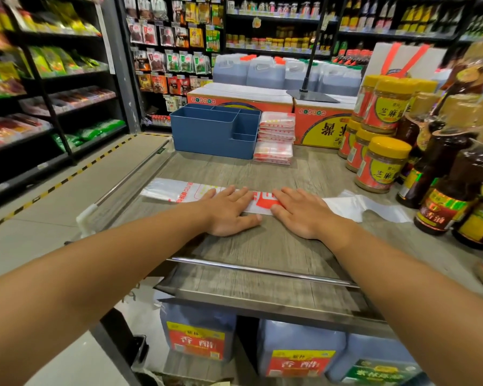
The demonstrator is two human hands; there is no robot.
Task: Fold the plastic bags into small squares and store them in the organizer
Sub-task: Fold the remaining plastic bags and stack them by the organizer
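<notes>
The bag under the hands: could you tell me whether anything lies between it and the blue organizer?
Nothing visible does. Bare tabletop separates the bag from the organizer; the stack of bags sits beside the organizer, off that path.

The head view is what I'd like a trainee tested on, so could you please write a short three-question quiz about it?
1. True or false: both hands press flat on the plastic bag.
2. Where does the stack of bags stand relative to the blue organizer? A left of it, B right of it, C inside it.
3. What colour are the lids of the jars on the right of the wooden table?

Key: 1 true, left hand and right hand lie flat; 2 B; 3 yellow.
</notes>
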